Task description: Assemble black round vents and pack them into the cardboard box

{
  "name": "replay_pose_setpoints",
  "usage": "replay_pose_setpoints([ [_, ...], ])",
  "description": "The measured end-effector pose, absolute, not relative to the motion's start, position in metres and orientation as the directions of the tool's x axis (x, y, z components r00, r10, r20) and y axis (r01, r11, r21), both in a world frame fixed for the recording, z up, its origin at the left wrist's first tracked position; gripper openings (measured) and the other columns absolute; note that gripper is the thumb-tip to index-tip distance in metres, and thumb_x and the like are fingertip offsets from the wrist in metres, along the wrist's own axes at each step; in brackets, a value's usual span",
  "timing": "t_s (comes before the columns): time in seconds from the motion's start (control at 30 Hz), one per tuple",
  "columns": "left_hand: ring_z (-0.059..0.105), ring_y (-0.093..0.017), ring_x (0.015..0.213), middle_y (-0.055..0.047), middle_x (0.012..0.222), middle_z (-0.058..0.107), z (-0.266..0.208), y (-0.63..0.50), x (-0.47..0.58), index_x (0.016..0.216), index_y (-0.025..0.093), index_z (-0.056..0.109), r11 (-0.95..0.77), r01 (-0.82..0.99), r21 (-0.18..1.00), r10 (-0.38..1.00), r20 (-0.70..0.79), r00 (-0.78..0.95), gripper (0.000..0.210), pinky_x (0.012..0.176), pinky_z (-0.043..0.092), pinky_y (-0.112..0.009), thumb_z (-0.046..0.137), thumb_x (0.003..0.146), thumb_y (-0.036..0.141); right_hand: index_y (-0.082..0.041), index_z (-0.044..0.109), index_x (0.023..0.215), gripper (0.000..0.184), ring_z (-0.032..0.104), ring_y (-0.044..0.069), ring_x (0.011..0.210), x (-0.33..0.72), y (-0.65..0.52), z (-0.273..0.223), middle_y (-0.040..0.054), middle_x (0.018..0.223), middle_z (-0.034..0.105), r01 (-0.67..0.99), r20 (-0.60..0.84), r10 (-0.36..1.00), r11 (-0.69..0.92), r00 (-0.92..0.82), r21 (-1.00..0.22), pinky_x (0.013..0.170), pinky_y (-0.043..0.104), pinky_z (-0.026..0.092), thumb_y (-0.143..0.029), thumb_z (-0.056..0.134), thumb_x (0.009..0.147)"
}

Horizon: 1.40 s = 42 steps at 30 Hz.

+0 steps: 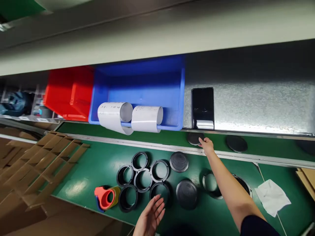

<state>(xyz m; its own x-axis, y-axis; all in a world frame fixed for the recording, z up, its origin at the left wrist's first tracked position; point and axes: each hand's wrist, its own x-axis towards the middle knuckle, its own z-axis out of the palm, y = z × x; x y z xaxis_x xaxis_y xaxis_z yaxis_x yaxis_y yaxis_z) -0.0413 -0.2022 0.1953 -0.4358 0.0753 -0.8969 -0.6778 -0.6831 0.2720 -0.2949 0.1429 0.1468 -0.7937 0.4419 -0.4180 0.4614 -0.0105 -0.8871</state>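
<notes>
My right hand (206, 145) reaches far forward, thumb and fingers closed on the near edge of a black round disc (194, 138) on the green strip below the shelf. My left hand (152, 214) is low in the middle, palm up with fingers stretched and nothing in it. Just beyond its fingertips lies a black ring (165, 189), one of a cluster with other black rings (143, 180). Two black round vented covers (179, 162) (186, 194) lie between the hands. My right forearm partly hides more black rings (211, 185).
A blue bin (137, 85) with curled paper labels (146, 118) on its rim, a red bin (70, 91) and a phone (203, 108) sit on the shelf. Left are tape rolls (107, 197) and cardboard dividers (46, 164). Another black disc (236, 143) and white cloth (273, 197) lie right.
</notes>
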Motion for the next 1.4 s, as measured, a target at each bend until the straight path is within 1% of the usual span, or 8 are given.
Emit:
replay_pose_setpoints([
  [0.13, 0.052, -0.029, 0.130, -0.013, 0.140, 0.055, 0.226, -0.158, -0.062, 0.143, 0.023, 0.045, -0.680, -0.615, 0.399, 0.172, -0.729, -0.662, 0.069, 0.111, 0.040, -0.044, 0.076, 0.082, 0.027, -0.023, 0.032, 0.063, 0.071, 0.052, 0.014, 0.062, -0.200, 0.095, 0.186, -0.0058, 0.064, 0.042, 0.364, -0.411, 0.179, -0.244, -0.894, -0.899, 0.068, 0.034, 0.059, -0.072, 0.082, 0.056],
  [0.2, 0.042, -0.033, 0.138, -0.008, 0.149, 0.046, 0.242, -0.139, -0.070, 0.146, 0.034, 0.038, -0.764, -0.480, 0.432, 0.218, -0.526, -0.822, 0.079, 0.115, 0.034, -0.054, 0.079, 0.079, 0.040, -0.021, 0.036, 0.065, 0.066, 0.056, 0.015, 0.066, -0.143, 0.070, 0.209, -0.0032, 0.070, 0.050, 0.373, -0.399, -0.001, -0.356, -0.917, -0.857, 0.066, 0.031, 0.059, -0.065, 0.085, 0.062],
  [0.3, 0.037, -0.033, 0.141, -0.010, 0.146, 0.049, 0.264, -0.120, -0.071, 0.143, 0.029, 0.044, -0.821, -0.381, 0.425, 0.239, -0.349, -0.906, 0.074, 0.116, 0.031, -0.053, 0.073, 0.080, 0.055, -0.019, 0.050, 0.072, 0.050, 0.060, 0.018, 0.073, -0.073, 0.042, 0.235, 0.0019, 0.079, 0.057, 0.438, -0.353, -0.270, -0.400, -0.896, -0.805, 0.064, 0.032, 0.060, -0.061, 0.076, 0.078],
  [0.47, 0.040, -0.031, 0.138, -0.009, 0.138, 0.057, 0.291, -0.119, -0.038, 0.134, 0.021, 0.056, -0.844, -0.344, 0.411, 0.195, -0.363, -0.911, 0.059, 0.115, 0.033, -0.050, 0.054, 0.091, 0.063, -0.020, 0.069, 0.098, 0.048, 0.056, 0.026, 0.091, -0.035, 0.044, 0.258, 0.0099, 0.101, 0.053, -0.064, 0.068, 0.012, 0.205, -0.998, -0.977, 0.082, 0.047, 0.055, -0.066, 0.053, 0.092],
  [0.63, 0.046, -0.036, 0.132, -0.011, 0.145, 0.051, 0.300, -0.118, 0.001, 0.138, 0.026, 0.052, -0.835, -0.404, 0.373, 0.272, -0.359, -0.893, 0.077, 0.110, 0.036, -0.058, 0.043, 0.084, 0.080, -0.033, 0.072, 0.115, 0.038, 0.032, 0.034, 0.129, -0.035, 0.062, 0.284, 0.0094, 0.135, 0.042, -0.535, 0.403, -0.365, 0.420, -0.839, -0.733, 0.106, 0.058, 0.037, -0.045, 0.038, 0.104],
  [0.97, 0.052, -0.040, 0.122, -0.016, 0.141, 0.052, 0.302, -0.111, 0.046, 0.144, 0.029, 0.045, -0.817, -0.441, 0.372, 0.345, -0.297, -0.890, 0.083, 0.100, 0.037, -0.071, 0.045, 0.081, 0.082, -0.025, 0.074, 0.105, 0.050, 0.032, 0.032, 0.132, -0.007, 0.053, 0.290, 0.0089, 0.139, 0.048, -0.566, 0.362, -0.539, 0.276, -0.760, -0.777, 0.111, 0.057, 0.033, -0.046, 0.029, 0.106],
  [1.23, 0.055, -0.039, 0.118, -0.016, 0.135, 0.056, 0.305, -0.114, 0.054, 0.148, 0.031, 0.037, -0.796, -0.484, 0.363, 0.345, -0.384, -0.857, 0.087, 0.097, 0.037, -0.072, 0.030, 0.081, 0.086, -0.027, 0.073, 0.112, 0.053, 0.045, 0.028, 0.125, 0.007, 0.062, 0.287, 0.0077, 0.134, 0.054, -0.388, 0.278, -0.400, 0.226, -0.873, -0.894, 0.109, 0.052, 0.041, -0.048, 0.026, 0.106],
  [1.4, 0.063, -0.032, 0.105, -0.014, 0.109, 0.069, 0.280, -0.132, 0.056, 0.127, 0.018, 0.059, -0.835, -0.469, 0.287, 0.268, -0.532, -0.803, 0.075, 0.099, 0.045, -0.056, 0.044, 0.085, 0.078, -0.023, 0.049, 0.145, 0.048, 0.034, 0.032, 0.137, 0.035, 0.045, 0.258, 0.0109, 0.147, 0.044, -0.548, 0.366, -0.452, 0.382, -0.813, -0.744, 0.115, 0.060, 0.030, -0.043, 0.036, 0.104],
])
